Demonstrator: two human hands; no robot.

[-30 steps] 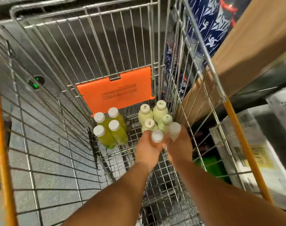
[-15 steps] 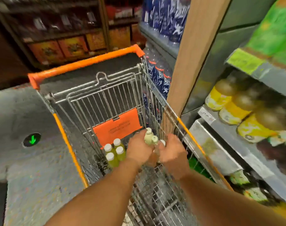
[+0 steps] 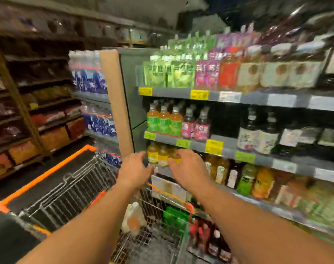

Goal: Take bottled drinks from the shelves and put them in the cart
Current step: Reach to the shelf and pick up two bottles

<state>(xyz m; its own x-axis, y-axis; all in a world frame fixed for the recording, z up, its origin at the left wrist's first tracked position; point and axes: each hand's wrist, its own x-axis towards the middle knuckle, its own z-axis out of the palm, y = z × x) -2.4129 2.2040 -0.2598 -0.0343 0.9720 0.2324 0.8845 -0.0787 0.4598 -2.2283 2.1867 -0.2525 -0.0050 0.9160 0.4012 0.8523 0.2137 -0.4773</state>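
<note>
Both my hands are raised above the wire cart (image 3: pixel 70 189), toward the shelves on the right. My left hand (image 3: pixel 135 168) is open, fingers spread, holding nothing. My right hand (image 3: pixel 189 168) is open too, just in front of a row of yellow-labelled amber bottles (image 3: pixel 158 155) on a lower shelf; whether it touches them I cannot tell. Above them stand orange drinks with green labels (image 3: pixel 163 121) and pink-labelled bottles (image 3: pixel 198 124). A pale blurred shape (image 3: pixel 132 216) lies in the cart below my arms. The whole picture is motion-blurred.
The cart's orange handle (image 3: pixel 44 174) runs at the left. A tan shelf end panel (image 3: pixel 117 100) separates blue-labelled water bottles (image 3: pixel 94 79) from the drinks. Dark bottles (image 3: pixel 257 134) and pouches (image 3: pixel 181 73) fill the right shelves. Another shelving unit (image 3: pixel 29 111) stands far left.
My view swung up from the cart's inside to the shelves. Both hands let go of the white-capped bottles in the cart and rose, empty, toward the shelf.
</note>
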